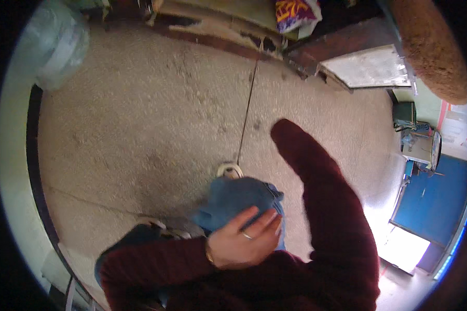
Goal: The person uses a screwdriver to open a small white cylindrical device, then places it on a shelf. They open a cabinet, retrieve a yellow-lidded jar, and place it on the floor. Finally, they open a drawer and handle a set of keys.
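My left hand [245, 239] reaches across my body, palm inward, above my blue jeans [236, 199]. Its fingers are spread and somewhat blurred, with a ring on one of them, and I see nothing held. My right arm, in a dark red sleeve [329, 189], stretches forward over the floor. At the sleeve's far end no hand shows, so I cannot see my right fingers. One light-coloured shoe [229, 170] is visible beyond my knee.
Speckled floor [140, 103] spreads ahead. At the far left stands a large clear plastic bottle [62, 44]. Worn wooden furniture [218, 36] lines the far side, with a purple and yellow packet [297, 14]. A brown fuzzy thing [436, 52] hangs upper right; a blue panel [430, 194] stands right.
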Available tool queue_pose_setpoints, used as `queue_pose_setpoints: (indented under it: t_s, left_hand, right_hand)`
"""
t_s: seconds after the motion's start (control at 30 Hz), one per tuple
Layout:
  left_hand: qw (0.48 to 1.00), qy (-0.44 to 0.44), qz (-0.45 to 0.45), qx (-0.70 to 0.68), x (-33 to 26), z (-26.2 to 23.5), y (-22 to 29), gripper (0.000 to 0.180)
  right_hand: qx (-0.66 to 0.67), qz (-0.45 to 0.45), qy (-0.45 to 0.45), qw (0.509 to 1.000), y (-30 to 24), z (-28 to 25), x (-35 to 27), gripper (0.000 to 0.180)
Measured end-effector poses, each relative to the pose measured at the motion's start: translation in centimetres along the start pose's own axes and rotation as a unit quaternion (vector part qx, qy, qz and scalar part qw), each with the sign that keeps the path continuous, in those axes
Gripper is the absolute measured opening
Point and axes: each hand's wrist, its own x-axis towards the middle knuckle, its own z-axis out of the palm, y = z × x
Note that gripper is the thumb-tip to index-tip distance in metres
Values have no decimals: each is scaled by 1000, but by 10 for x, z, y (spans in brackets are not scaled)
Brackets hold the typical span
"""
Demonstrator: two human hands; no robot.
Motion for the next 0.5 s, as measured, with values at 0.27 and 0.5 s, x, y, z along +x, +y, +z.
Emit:
queue_pose_setpoints:
  t_s: [0.27,0.5]
  left_hand:
    - [998,43,-9,-33,7,5,-8,27]
    - [998,51,-36,-28,1,-4,-10,25]
  right_hand:
    - [162,-319,243,902,-83,-188,-81,55]
    - [113,-96,101,984,-47,-61,12,63]
